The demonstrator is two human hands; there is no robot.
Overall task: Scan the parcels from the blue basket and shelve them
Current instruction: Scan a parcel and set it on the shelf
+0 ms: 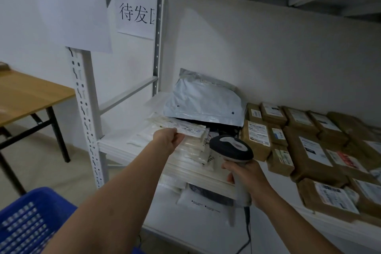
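My left hand (169, 140) pinches a flat white parcel (190, 130) by its near edge, over the stack of white envelopes (191, 154) on the left of the white shelf (115, 146). My right hand (245, 179) grips the handle of a grey barcode scanner (231, 147); its dark head points at the shelf, just right of the held parcel. The blue basket (26, 220) shows at the bottom left, beside my left forearm.
A large silver-grey mailer bag (204, 103) leans on the wall behind the envelopes. Several brown cardboard parcels (309, 150) with labels fill the shelf's right side. More bags (198, 198) lie on the lower shelf. A wooden table (26, 97) stands at the left.
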